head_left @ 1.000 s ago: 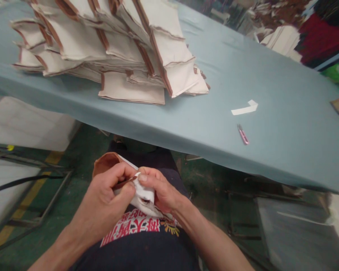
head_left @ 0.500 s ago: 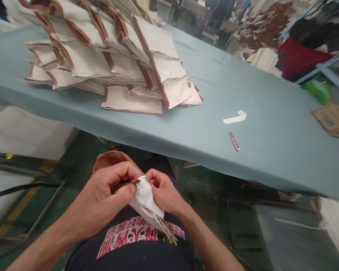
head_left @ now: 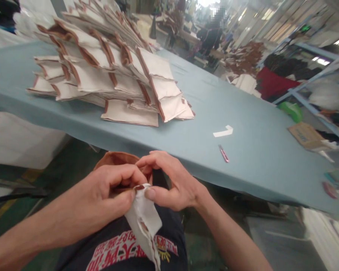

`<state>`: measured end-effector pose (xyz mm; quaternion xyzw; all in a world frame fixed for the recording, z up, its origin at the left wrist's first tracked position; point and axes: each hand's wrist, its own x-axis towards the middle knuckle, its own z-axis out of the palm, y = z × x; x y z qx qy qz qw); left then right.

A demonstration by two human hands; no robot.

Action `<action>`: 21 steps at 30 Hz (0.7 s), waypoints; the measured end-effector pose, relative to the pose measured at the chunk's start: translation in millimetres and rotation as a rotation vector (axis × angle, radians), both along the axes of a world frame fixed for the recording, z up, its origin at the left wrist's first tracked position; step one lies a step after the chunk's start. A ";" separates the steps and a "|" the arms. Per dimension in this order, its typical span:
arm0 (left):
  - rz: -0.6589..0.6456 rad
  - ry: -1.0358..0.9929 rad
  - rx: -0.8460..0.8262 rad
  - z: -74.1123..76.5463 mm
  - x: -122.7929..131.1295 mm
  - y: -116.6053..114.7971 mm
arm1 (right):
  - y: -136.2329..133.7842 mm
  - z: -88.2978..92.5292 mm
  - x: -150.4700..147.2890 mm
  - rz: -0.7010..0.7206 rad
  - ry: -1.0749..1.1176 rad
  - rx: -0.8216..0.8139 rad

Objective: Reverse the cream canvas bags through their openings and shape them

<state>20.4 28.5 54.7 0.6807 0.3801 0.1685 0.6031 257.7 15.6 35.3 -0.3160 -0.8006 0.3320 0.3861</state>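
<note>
A sewn fabric piece (head_left: 142,214), white with brown cloth (head_left: 115,157) at its far side, is held low in front of my dark printed apron or shirt. My left hand (head_left: 113,192) pinches its gathered top edge between thumb and curled fingers. On the other side of that edge, the thumb of my right hand (head_left: 172,180) presses the white cloth. My right forefinger arches over to the brown part, and its other fingertips are hidden. The white part hangs down from the hands, with a seam and a brown strip showing.
A blue-covered table (head_left: 186,146) runs across in front of me. On it lie a tall pile of white pieces with brown edging (head_left: 115,75), a white paper strip (head_left: 223,131), small pink thread snips (head_left: 223,153) and a cardboard box (head_left: 306,135). Blue shelving (head_left: 310,98) stands at right.
My right hand has loosened its close pinch and spread, its forefinger now reaching over to the brown cloth. My left hand keeps its pinch. The view has tilted up.
</note>
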 end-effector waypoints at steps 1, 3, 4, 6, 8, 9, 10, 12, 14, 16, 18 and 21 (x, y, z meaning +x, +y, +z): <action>0.007 0.006 -0.007 1.3 -0.3 0.8 | 3.1 -2.0 2.0 0.010 -0.015 -0.021; 0.014 0.011 -0.018 1.2 -2.0 1.3 | 5.1 -6.7 5.1 0.028 -0.039 -0.049; 0.010 0.009 -0.027 -0.3 -3.3 0.9 | 4.4 -9.0 5.9 0.041 -0.049 -0.052; -0.008 -0.011 -0.039 -5.5 -6.2 -0.9 | 1.2 -12.4 5.9 0.065 -0.082 -0.062; -0.017 -0.027 -0.036 -11.1 -8.0 -3.0 | -1.8 -13.2 4.9 0.075 -0.129 -0.089; -0.019 -0.033 -0.034 -13.3 -8.3 -3.7 | -2.6 -12.5 4.2 0.074 -0.149 -0.104; -0.019 -0.040 -0.034 -14.9 -8.0 -4.2 | -2.9 -10.9 3.5 0.072 -0.164 -0.118; -0.011 -0.053 -0.037 -16.0 -6.6 -4.6 | -2.6 -5.8 2.1 0.065 -0.166 -0.136; 0.009 -0.064 -0.021 -15.0 -4.8 -4.8 | -2.8 0.7 0.5 0.053 -0.163 -0.160; 0.031 -0.068 0.010 -12.9 -3.2 -6.0 | -4.5 6.7 -1.2 0.026 -0.176 -0.192; 0.060 -0.051 0.053 -10.6 -1.8 -8.6 | -7.3 10.6 -2.3 0.002 -0.197 -0.226; 0.112 -0.005 0.134 -9.1 0.9 -14.0 | -10.9 12.2 -2.1 -0.011 -0.220 -0.266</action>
